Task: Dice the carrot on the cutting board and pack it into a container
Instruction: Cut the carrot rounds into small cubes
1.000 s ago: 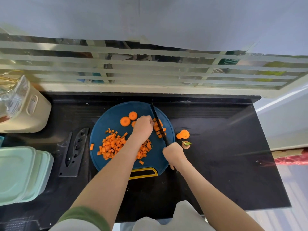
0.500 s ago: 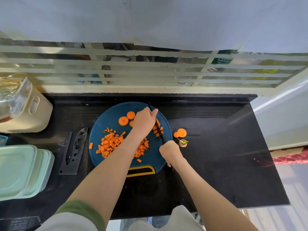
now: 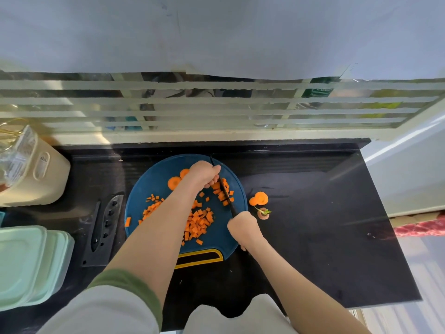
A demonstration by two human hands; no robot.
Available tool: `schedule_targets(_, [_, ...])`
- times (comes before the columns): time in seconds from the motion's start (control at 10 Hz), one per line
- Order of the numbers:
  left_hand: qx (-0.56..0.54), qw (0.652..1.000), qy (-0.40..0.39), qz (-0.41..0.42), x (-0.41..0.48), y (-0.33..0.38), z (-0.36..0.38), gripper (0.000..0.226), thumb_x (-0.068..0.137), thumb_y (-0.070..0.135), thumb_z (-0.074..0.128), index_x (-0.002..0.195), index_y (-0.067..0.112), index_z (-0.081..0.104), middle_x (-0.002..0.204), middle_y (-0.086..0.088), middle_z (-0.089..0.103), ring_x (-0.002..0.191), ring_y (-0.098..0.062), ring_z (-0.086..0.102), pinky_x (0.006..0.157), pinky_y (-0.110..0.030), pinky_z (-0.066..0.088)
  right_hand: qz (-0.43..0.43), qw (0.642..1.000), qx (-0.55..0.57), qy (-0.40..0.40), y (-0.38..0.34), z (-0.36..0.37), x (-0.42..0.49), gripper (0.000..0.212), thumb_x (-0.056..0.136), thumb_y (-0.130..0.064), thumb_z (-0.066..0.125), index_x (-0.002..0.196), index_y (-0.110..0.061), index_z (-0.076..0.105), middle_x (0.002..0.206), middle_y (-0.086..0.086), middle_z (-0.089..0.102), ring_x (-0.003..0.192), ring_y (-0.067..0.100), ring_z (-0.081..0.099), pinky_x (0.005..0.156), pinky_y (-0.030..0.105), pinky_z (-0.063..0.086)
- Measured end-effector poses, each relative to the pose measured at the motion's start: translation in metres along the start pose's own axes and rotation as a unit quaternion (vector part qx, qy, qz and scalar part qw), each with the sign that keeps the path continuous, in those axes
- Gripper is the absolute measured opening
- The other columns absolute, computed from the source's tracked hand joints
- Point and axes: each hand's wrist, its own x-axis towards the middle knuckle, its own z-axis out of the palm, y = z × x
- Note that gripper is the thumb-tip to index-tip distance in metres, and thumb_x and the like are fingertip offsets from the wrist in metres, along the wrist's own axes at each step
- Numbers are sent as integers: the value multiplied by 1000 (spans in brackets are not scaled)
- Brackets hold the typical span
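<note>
A round blue cutting board [image 3: 154, 179] lies on the black counter [image 3: 313, 225], its yellow-edged handle slot toward the person. The right hand [image 3: 243, 229] sits at the board's right edge, its grip closed round the handle of a black knife [image 3: 225, 189]. The blade runs away from the person across the right side of the board. The left hand [image 3: 203, 174] is at the far part of the board with its fingers curled down, its grip holding a small bunch of carrot pieces [image 3: 222, 189] right against the blade. A heap of diced carrot [image 3: 197, 222] covers the middle of the board, partly hidden by the left forearm, and some cubes are scattered toward the left edge. Two round carrot slices [image 3: 174, 183] lie on the board just left of the left hand. Off the board, on the counter just to its right, are two more slices [image 3: 258, 198], and nearer the person the cut carrot top [image 3: 263, 212] with a bit of green. A black knife sheath [image 3: 106, 222] lies left of the board. A stack of pale green containers [image 3: 24, 263] stands at the left edge, and a cream box [image 3: 36, 179] stands beyond it.
</note>
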Motion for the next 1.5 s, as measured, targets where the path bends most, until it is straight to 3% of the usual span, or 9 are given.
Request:
schedule_targets(0.2, [-3,1000,1,4,0,3,0,46,102,31,39,67,7,54,63,-4,52,55,-14,45,54,-24,39,22,1000,-4,-16,-2,-1,8,16,98,-20,48,105,-6,52,78,0,50,80,18,56,52,19,40])
schedule_targets(0.5, [-6,1000,26,4,-13,-9,-1,46,103,29,36,66,7,54,65,-5,55,60,-19,50,67,-30,44,-30,999,-25,15,0,3,-6,23,97,-23,50,111,-4,52,93,5,54,80,18,56,63,24,44])
schedule_targets(0.6, [-43,997,41,47,-24,-7,8,43,103,25,35,65,10,48,62,-4,53,54,-16,50,57,-22,48,-18,999,31,-2,0,-2,2,16,97,-21,48,100,-6,52,85,4,54,67,14,51,51,21,39])
schedule_targets(0.7, [2,994,60,92,-33,-7,20,40,103,28,36,66,13,41,68,-3,50,67,-23,54,59,-29,42,15,995,93,-26,0,-5,-2,21,95,-17,43,74,-15,44,69,3,43,55,14,41,48,26,35])
schedule_targets(0.8, [35,984,109,136,-38,-24,21,33,103,30,36,76,12,40,69,1,44,71,-21,46,56,-32,28,44,987,143,-51,-3,-13,-17,22,95,-16,42,73,-15,40,63,4,35,47,16,31,43,25,28])
schedule_targets(0.9, [35,982,118,141,-42,-42,16,19,102,26,39,93,10,46,71,-2,49,63,-18,48,57,-32,35,21,982,183,-52,-1,-18,-13,15,97,-18,47,83,-13,43,60,4,32,39,13,25,39,21,24])
schedule_targets(1.1, [38,985,114,122,-45,-53,3,21,101,18,38,104,8,56,87,-8,60,65,-15,51,52,-26,36,-24,985,165,-40,-6,-22,-20,15,96,-20,48,83,-13,45,59,3,34,37,12,28,38,20,27])
schedule_targets(1.3, [3,987,103,125,-45,-51,5,31,103,24,35,101,3,58,92,-17,66,86,-29,63,77,-41,50,-41,992,113,-23,-9,-13,-27,15,96,-20,49,82,-15,47,63,2,41,45,11,36,42,22,33])
schedule_targets(1.5, [-44,988,72,126,-39,-41,5,38,103,33,37,95,2,57,69,-4,62,54,-13,56,49,-19,43,-3,997,80,-8,-12,-8,-22,14,96,-17,46,84,-11,49,69,1,43,54,11,41,45,21,37])
